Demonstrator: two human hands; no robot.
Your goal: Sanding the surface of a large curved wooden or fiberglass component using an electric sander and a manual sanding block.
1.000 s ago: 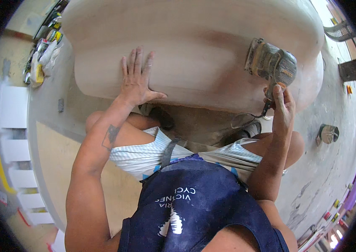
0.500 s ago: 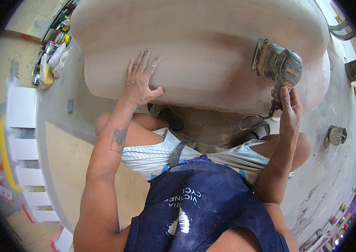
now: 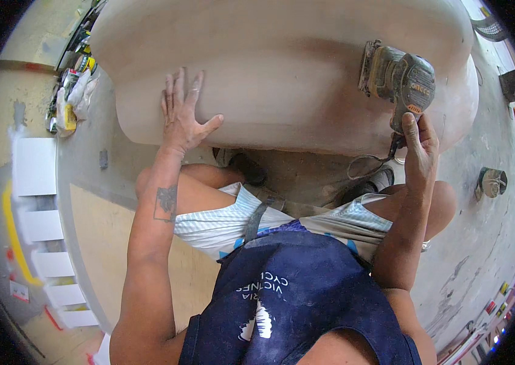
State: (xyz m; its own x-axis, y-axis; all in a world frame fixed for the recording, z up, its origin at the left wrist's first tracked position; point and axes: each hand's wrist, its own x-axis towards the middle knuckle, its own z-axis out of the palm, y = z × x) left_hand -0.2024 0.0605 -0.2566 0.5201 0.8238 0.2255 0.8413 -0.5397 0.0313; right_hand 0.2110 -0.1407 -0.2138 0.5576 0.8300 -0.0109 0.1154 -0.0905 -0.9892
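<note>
My right hand [image 3: 420, 143] grips the rear of a dusty electric sander [image 3: 412, 85] by its handle. The sander's flat pad faces the big curved panel [image 3: 257, 85], a smooth beige-pink shell with darker brownish patches; whether the pad touches it I cannot tell. A dark cord [image 3: 370, 165] loops down from the tool beneath my right hand. Dust-whitened, my left hand [image 3: 186, 112] lies on the panel's left part with fingers spread and thumb pointing right. It holds nothing.
Below the panel my shoes [image 3: 248, 169] rest on the floor. A small round container [image 3: 492, 182] stands at the right. White rectangular boards [image 3: 34, 167] line the left, past a light wooden sheet [image 3: 105, 231]. Plastic bags and cans [image 3: 72, 106] lie at the upper left.
My left hand has shifted left across the panel, fingers still spread. The sander in my right hand sits slightly higher and further left in view. The view itself has moved a little.
</note>
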